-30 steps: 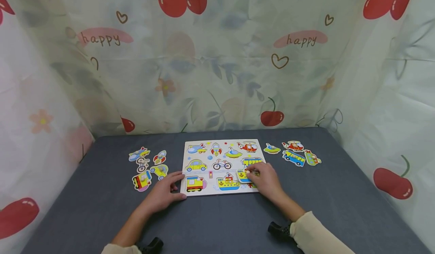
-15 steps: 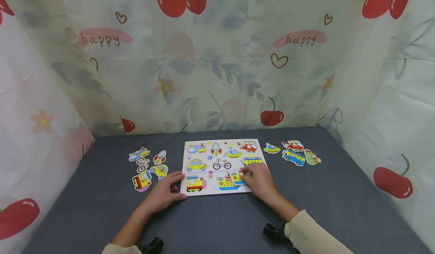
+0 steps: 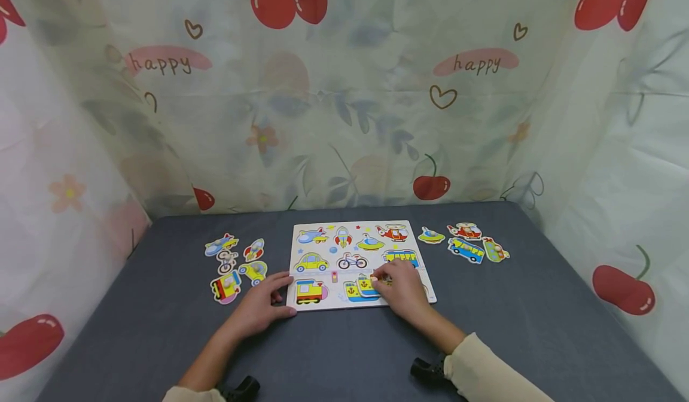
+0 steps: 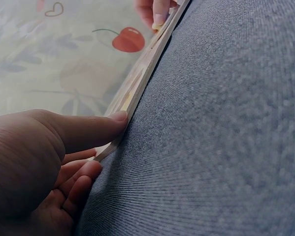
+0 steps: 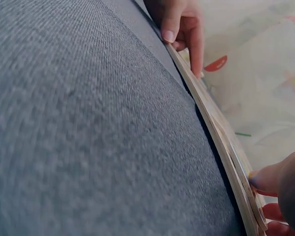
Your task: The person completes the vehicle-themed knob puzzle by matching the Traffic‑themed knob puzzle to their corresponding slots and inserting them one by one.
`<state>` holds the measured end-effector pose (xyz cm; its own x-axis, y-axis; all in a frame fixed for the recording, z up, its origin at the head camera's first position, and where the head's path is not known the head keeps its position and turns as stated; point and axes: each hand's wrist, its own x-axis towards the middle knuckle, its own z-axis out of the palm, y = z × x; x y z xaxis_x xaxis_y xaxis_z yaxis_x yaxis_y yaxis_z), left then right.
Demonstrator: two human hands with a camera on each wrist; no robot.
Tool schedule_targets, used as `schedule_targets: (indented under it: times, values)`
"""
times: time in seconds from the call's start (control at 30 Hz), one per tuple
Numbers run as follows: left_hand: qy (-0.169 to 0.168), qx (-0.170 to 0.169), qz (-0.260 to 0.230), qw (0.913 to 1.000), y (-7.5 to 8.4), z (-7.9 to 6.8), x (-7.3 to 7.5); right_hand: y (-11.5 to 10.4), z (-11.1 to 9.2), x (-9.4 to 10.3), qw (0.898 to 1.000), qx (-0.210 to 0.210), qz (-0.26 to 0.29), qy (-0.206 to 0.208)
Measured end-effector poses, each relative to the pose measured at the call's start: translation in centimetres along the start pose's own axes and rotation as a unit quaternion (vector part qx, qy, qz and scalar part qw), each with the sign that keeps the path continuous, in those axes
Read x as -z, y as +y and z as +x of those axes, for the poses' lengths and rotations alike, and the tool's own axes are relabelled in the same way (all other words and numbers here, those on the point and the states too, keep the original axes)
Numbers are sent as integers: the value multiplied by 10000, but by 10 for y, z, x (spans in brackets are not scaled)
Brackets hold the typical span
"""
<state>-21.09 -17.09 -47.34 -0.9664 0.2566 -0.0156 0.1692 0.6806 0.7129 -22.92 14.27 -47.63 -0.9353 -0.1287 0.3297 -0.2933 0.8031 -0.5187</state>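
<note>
A white puzzle board with printed vehicles lies in the middle of the dark table. My left hand holds its near left corner, thumb on the near edge and fingers at the left side; the thumb shows up close in the left wrist view. My right hand pinches a yellow and blue ship puzzle piece from above. The piece lies over part of the printed ship, offset to its right. In the right wrist view it appears as a thin edge on the board, near my right fingertips.
Left of the board lie an airplane piece, a rocket piece, a bicycle piece, a car piece and a train piece. To its right are a flying saucer piece, helicopter piece and bus piece.
My right hand has slid left across the board with the ship piece, which now overlaps the printed ship. The left hand has stayed at the corner.
</note>
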Motion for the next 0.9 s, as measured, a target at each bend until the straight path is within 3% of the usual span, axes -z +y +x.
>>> schedule_targets:
  times: [0.4, 0.9]
  values:
    - [45, -13, -8, 10000, 4, -1, 1, -11, -1, -5, 9995, 296, 12, -58]
    - [84, 49, 66, 9999, 5, -1, -1, -19, 0, -8, 9994, 224, 11, -245]
